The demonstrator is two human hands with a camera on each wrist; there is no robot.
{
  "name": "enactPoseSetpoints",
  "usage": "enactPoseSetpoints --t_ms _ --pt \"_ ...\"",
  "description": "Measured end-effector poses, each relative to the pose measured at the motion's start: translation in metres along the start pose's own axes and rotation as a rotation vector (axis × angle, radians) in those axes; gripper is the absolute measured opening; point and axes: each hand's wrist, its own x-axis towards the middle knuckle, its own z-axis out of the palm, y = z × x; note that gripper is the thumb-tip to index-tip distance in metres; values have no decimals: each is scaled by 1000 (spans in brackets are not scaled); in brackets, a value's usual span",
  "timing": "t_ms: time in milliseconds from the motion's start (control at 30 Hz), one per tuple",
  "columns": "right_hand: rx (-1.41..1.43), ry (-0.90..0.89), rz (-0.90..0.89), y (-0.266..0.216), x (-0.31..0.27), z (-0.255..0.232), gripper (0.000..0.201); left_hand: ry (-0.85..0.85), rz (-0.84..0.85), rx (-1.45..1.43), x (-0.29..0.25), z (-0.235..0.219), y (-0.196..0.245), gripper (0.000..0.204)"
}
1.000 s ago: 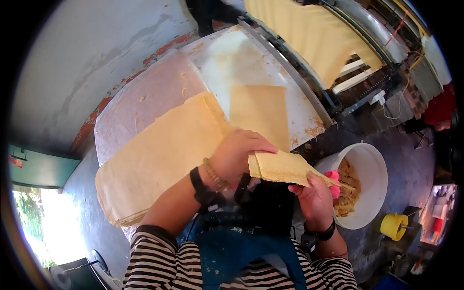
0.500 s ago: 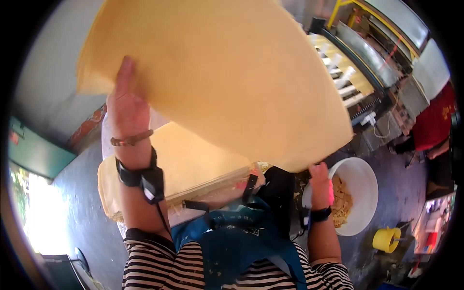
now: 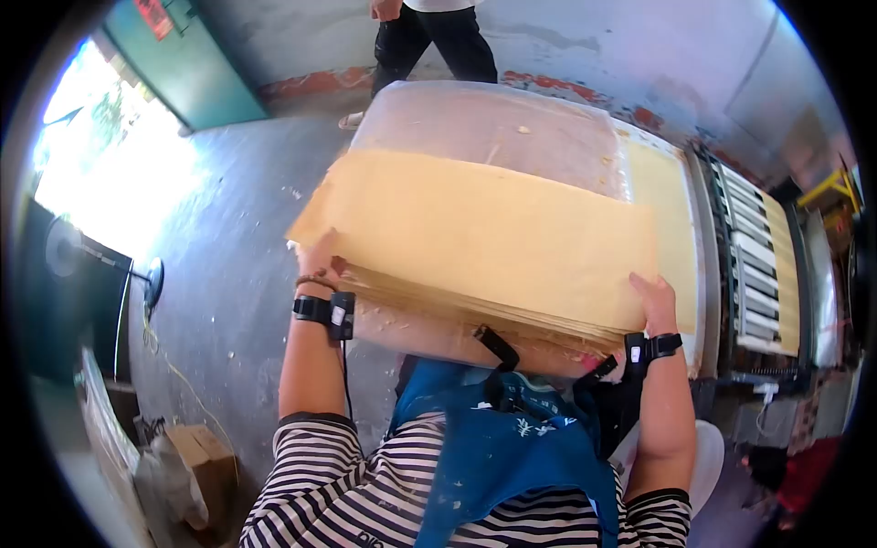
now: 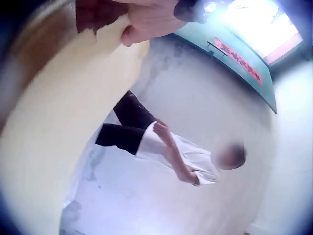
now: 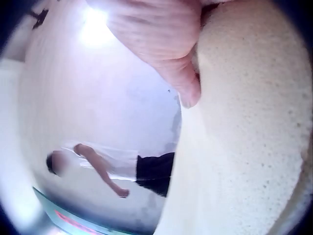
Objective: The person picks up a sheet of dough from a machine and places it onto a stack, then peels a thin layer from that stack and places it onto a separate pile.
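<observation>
A large, thin yellow sheet (image 3: 484, 215) lies over a thick stack of similar sheets (image 3: 475, 306) in the head view. My left hand (image 3: 318, 254) grips its left edge; in the left wrist view, the thumb of that hand (image 4: 146, 22) presses on the sheet's pale face (image 4: 54, 103) near a ragged edge. At the opposite end my right hand (image 3: 656, 300) pinches the right edge. The right wrist view shows the right hand (image 5: 161, 44) with its thumb along the border of the pored, cream-coloured surface (image 5: 249, 112), the other fingers mostly hidden.
Clear plastic (image 3: 493, 119) covers the table behind the stack. To the right, another yellow sheet (image 3: 662, 201) lies on the table beside a slatted conveyor (image 3: 754, 265). A person in dark trousers (image 3: 429, 41) is beyond the table. A fan (image 3: 155, 281) and cardboard box (image 3: 203, 466) stand left.
A folded yellow piece was in my hands near the white bucket; then a large sheet was raised high. Now a sheet is spread low over the stack, and my view has turned left.
</observation>
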Motion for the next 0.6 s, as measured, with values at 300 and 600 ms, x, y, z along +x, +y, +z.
enactPoseSetpoints --t_ms 300,600 --pt "-274 94 -235 -7 2 24 41 176 205 414 -21 -23 6 36" --pt "-414 220 -324 8 -2 20 59 18 140 268 1 -46 -15 32"
